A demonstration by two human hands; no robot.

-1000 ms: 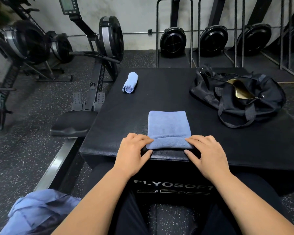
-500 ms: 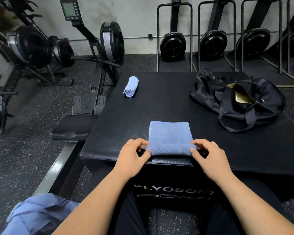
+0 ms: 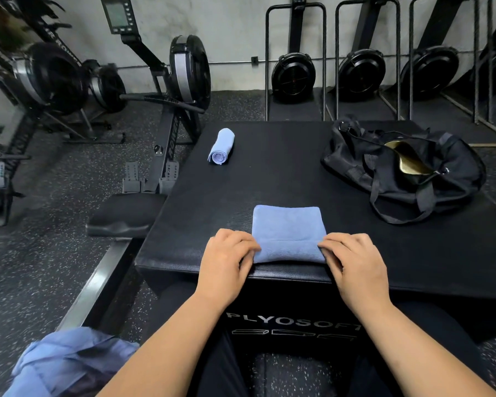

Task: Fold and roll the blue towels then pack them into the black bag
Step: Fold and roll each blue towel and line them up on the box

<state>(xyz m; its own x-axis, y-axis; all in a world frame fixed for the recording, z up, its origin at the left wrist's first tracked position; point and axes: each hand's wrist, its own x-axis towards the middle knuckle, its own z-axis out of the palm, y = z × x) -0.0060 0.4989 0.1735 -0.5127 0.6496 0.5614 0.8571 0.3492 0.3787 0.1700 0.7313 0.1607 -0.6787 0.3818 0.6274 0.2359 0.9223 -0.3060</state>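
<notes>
blue heap [image 3: 69,359] of cloth low on the left beside the person, looks like more towels waiting, can't tell how many or what it sits on; left hand [image 3: 226,262] and right hand [image 3: 355,265] are on the near end of the folded towel [image 3: 288,230], one at each side, fingers curled in and pinching the first turn of the roll, thumbs tucked at the edge; that towel lies flat at the near edge of the black box [image 3: 269,181], only one narrow turn rolled, the rest flat ahead of it; status as I read it: fold done on this one, roll just started; farther back on the left of the box, rolled towel [image 3: 221,146] finished, lying on its side, well apart from the hands and not packed; black bag [image 3: 398,173] on the far right of the box, slumped, zip open, gold lining [image 3: 407,159] showing in the mouth, no blue visible inside, though most of the interior is hidden; so nothing packed as far as visible, left to do: finish this roll, handle the heap, load everything; rowing machines [image 3: 184,67] behind along the wall, not relevant
</notes>
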